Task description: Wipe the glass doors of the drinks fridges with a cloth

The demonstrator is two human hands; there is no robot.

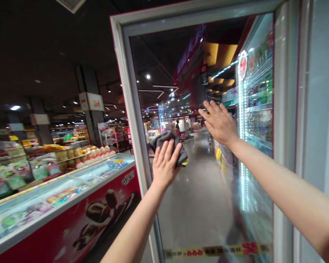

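A dark grey cloth (164, 138) with a bit of yellow-green at its lower corner lies against the glass pane (197, 197) of a tall silver-framed door. My left hand (166, 164) holds it there, the fingers stretched over it. Higher up and to the right is my right hand (220, 122), fingers spread and nothing in it. Its palm faces the pane; whether it touches the glass I cannot tell. The door frame (130, 91) runs down the left of the pane.
On the left stands a red chest freezer (71, 226) with packaged goods under its glass top. Bottles and jars (46, 170) line the shelf behind it. Lit drink shelves (259, 106) show at the right of the pane. A printed yellow strip (216, 252) crosses the pane's bottom.
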